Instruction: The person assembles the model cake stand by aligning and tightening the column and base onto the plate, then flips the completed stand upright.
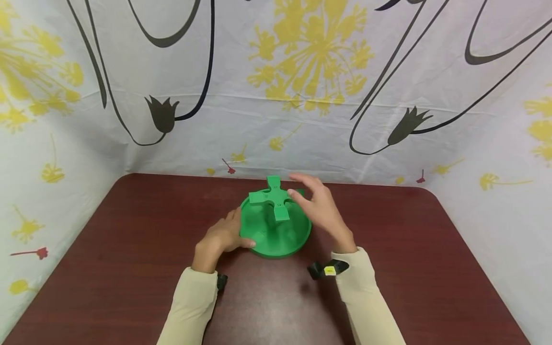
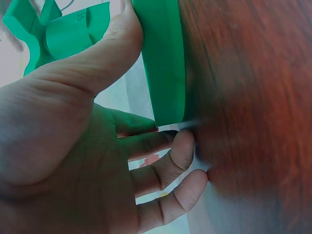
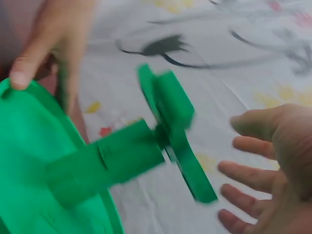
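A round green dish with a raised rim sits on the table. From its middle rises a green post, topped by a four-armed green cross with small markings on its arms. My left hand grips the dish's left rim, thumb over the edge and fingers along the outside wall. Beside the cross, on its right, my right hand is held in the air with fingers spread and slightly bent. In the right wrist view a gap shows between those fingers and the cross.
The dark red-brown table has rounded far corners. A white cloth printed with yellow and grey flowers hangs behind and along both sides. Black bands sit at both wrists, the right band bearing a yellow label.
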Demonstrator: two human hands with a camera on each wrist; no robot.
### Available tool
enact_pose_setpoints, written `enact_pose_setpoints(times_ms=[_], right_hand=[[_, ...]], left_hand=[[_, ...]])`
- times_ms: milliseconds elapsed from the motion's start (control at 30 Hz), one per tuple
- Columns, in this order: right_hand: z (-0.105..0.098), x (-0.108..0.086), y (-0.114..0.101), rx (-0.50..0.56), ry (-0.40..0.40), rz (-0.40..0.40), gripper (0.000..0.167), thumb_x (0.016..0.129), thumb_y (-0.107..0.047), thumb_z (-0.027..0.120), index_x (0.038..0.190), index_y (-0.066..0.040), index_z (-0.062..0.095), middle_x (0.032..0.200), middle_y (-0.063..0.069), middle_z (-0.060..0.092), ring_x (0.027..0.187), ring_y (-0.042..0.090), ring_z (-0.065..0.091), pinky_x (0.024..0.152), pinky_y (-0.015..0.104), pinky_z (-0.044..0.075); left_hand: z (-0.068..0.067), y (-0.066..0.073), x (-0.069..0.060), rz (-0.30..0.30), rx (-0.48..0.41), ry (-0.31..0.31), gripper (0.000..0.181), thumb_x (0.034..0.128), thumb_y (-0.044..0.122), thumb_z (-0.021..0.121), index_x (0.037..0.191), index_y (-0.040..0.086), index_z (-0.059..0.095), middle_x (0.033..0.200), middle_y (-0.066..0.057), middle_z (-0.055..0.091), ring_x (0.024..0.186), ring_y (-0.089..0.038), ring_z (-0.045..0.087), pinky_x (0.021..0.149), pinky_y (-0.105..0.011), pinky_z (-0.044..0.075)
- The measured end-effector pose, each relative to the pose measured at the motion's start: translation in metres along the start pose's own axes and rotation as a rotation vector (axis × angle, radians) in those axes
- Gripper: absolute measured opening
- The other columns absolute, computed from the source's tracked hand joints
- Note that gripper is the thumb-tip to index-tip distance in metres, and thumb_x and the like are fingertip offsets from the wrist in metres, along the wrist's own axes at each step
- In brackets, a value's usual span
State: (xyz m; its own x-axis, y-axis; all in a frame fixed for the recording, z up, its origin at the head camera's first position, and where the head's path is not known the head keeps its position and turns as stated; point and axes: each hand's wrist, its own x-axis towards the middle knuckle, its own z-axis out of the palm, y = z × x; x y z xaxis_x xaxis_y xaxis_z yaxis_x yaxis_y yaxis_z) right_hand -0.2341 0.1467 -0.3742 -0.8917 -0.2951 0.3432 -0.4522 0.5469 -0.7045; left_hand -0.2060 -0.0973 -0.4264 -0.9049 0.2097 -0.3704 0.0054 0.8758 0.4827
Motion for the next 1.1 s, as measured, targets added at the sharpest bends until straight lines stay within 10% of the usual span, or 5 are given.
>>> enact_pose_setpoints(times_ms=[167, 1100], right_hand=[[-0.008, -0.009, 0.017, 0.129, -0.048, 0.163, 0.046, 0.097, -0.018, 0.066, 0.141, -0.014, 0.055, 0.144, 0.009, 0.054, 0.136, 0.026, 0.046, 0.107, 0.052, 0.041], [-0.010, -0.015, 0.021, 0.127, -0.115, 0.196, 0.033, 0.094, -0.014, 0.070, 0.126, -0.009, 0.064, 0.127, 0.013, 0.064, 0.115, 0.033, 0.065, 0.093, 0.045, 0.054]], left_hand=[[0.000, 0.001, 0.000, 0.001, -0.004, 0.001, 0.107, 0.0872, 0.043, 0.075, 0.158, 0.000, 0.007, 0.163, -0.020, 0.018, 0.146, -0.043, 0.027, 0.114, -0.055, 0.032], [-0.002, 0.002, -0.001, -0.013, -0.008, -0.008, 0.108, 0.0871, 0.043, 0.075, 0.159, 0.001, 0.007, 0.164, -0.020, 0.016, 0.147, -0.043, 0.025, 0.115, -0.056, 0.030]])
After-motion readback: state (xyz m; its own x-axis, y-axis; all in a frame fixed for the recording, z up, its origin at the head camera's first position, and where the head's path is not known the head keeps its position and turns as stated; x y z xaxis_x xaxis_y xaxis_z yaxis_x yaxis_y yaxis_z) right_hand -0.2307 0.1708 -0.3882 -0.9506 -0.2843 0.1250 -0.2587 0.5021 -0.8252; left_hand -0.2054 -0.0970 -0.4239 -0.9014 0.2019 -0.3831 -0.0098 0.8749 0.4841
